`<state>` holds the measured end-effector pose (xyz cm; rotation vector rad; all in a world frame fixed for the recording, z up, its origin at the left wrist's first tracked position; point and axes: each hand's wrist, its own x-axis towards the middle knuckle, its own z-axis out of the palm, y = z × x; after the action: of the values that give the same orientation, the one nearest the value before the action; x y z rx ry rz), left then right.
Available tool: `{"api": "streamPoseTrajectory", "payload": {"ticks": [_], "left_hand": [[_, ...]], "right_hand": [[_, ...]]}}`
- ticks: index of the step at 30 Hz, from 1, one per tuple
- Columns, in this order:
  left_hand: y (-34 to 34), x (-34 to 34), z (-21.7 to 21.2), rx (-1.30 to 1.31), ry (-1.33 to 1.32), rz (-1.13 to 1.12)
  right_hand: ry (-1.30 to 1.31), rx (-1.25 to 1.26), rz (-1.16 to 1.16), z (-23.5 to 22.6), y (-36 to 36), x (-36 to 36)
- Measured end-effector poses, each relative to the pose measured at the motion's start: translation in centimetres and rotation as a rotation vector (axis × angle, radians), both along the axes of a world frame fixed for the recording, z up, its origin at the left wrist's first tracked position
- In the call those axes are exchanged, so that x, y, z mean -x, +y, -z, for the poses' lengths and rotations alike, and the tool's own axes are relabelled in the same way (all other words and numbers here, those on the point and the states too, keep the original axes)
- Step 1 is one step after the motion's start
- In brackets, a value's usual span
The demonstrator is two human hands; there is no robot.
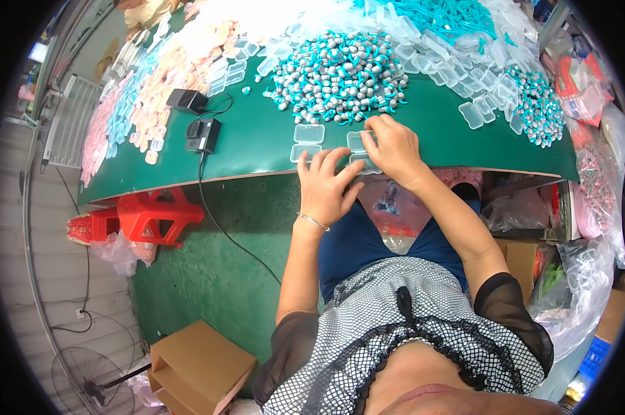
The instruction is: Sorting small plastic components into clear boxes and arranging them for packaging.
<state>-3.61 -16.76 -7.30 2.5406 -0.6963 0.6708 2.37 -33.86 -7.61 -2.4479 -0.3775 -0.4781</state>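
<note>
Two small clear plastic cases lie with their lids folded back near the table's front edge. My left hand (323, 185) reaches over the lower half of the left case (308, 134), its fingers spread and bent. At the right case (356, 142), my right hand (394, 146) has thumb and forefinger at the upper half, partly covering it. Whether those fingers grip the plastic or only touch it, I cannot make out. Beyond both cases rises a big heap of small grey-and-teal pieces (340, 76), like earplugs.
The green table (257, 142) also bears two black box-shaped devices (202, 135) with cables, more clear cases (475, 111) and a smaller grey-and-teal heap (536, 107). Peach pieces (164, 97) cover its left side. Below are a red stool (157, 214) and a cardboard box (200, 363).
</note>
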Motion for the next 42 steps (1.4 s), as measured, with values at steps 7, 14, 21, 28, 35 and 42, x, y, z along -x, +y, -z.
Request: {"api": "streamPoseTrajectory", "payload": {"ticks": [7,14,21,28,35,42], "left_hand": [[1.2,-0.6,0.9,0.051,-0.008,-0.027],[2.8,-1.2,0.2,0.090,-0.020,-0.052],[4.5,-1.5,0.5,-0.032,-0.018,-0.128],[5.3,-1.4,0.7,-0.014,-0.040,-0.189],[5.7,-1.4,0.4,-0.031,-0.044,-0.155],[6.1,-1.6,1.1,-0.001,-0.009,-0.122]], "right_hand": [[-0.089,-0.130,-0.149,-0.1,-1.7,1.3],[-0.115,0.089,-0.311,-0.2,-1.3,2.4],[-0.172,0.083,-0.319,0.4,0.8,2.1],[-0.110,0.000,-0.366,-0.1,0.9,2.0],[-0.309,0.110,0.020,-1.9,-9.1,2.9],[-0.226,0.339,0.428,1.1,-16.9,2.2]]}}
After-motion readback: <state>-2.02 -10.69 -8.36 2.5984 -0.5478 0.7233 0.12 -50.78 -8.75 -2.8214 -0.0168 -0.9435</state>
